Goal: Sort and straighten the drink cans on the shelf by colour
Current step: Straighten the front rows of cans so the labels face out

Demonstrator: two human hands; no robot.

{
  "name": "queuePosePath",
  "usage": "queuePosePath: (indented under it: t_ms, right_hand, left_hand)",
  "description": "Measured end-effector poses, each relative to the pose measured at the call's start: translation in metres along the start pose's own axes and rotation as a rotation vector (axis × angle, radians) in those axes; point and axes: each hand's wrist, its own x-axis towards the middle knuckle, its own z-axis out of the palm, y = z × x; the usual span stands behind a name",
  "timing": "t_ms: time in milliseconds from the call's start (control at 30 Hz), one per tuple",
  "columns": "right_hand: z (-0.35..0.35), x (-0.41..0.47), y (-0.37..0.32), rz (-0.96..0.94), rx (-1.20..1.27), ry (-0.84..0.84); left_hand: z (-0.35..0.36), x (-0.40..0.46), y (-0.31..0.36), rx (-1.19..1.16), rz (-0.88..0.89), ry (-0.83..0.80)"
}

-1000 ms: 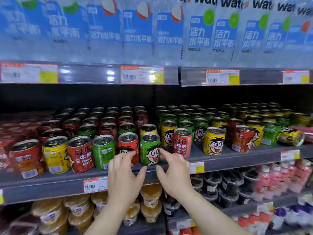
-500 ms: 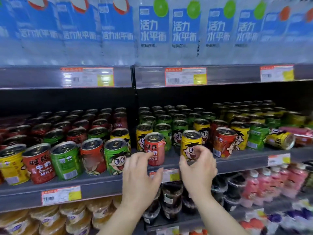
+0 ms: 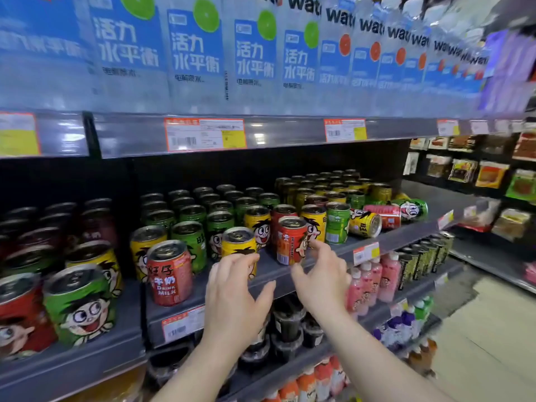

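My left hand (image 3: 232,288) reaches with fingers spread and slack, holding nothing, at one yellow can (image 3: 239,245). My right hand (image 3: 320,278), equally loose, nears one red can (image 3: 291,240). Beyond, three cans lie toppled (yellow (image 3: 366,223), red (image 3: 383,216), green (image 3: 412,209)) on the shelf (image 3: 385,236).

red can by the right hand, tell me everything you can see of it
The red can is a small metal drink can with a silver pull-tab top, a cartoon face partly showing and a white label panel down its side. It stands upright at the front edge of the grey shelf, before a yellow can. The right hand reaches it with fingers spread; contact is unclear.
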Motion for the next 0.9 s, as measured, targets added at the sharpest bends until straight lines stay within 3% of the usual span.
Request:
queuePosePath:
  t_ms: [267,467,633,733,900]
  right_hand:
    - [-0.027,0.062,0.053,-0.035,-0.001,0.020]
    - [-0.063,0.140,0.119,-0.047,-0.079,0.073]
    - [-0.069,0.195,0.156,-0.044,-0.255,-0.098]
    - [-0.066,0.202,0.159,-0.076,-0.168,-0.143]
    - [-0.069,0.213,0.156,-0.106,0.012,-0.082]
  left_hand:
    - [0.067,0.018,0.047,0.041,0.022,-0.023]
    - [0.141,0.044,0.099,0.063,-0.074,0.072]
    - [0.185,0.050,0.131,0.090,-0.245,0.102]
    - [0.199,0.046,0.140,0.124,-0.318,0.088]
    - [0.207,0.052,0.150,0.153,-0.341,0.099]
